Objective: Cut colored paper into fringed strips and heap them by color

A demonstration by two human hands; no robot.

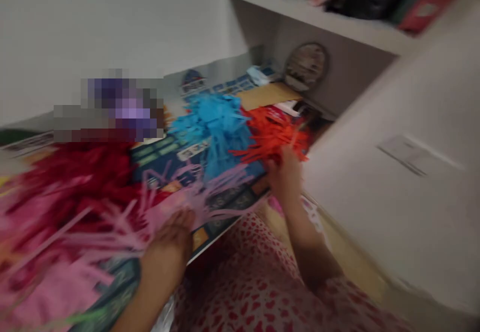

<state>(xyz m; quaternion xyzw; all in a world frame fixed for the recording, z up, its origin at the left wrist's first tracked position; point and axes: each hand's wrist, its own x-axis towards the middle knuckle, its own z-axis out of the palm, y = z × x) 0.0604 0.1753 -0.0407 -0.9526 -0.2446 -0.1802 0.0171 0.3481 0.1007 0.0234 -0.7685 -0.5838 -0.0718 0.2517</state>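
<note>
My left hand (174, 237) rests on pink fringed paper (168, 209) near the front edge of the table, its fingers close together and their tips hard to see. On the right, my right hand (285, 172) is at the near side of an orange-red fringed bunch (275, 129); motion smears its fingers. A light blue fringed bunch (217, 122) lies between the two, farther back. Dark red fringed material (93, 172) and more pink strips (48, 282) spread over the left part of the table.
A printed sheet (225, 202) covers the table. Behind are a brown flat piece (268, 96) and a round clock-like object (306, 64). A loaded shelf (318, 22) overhangs the back right, beside a white panel (405, 172).
</note>
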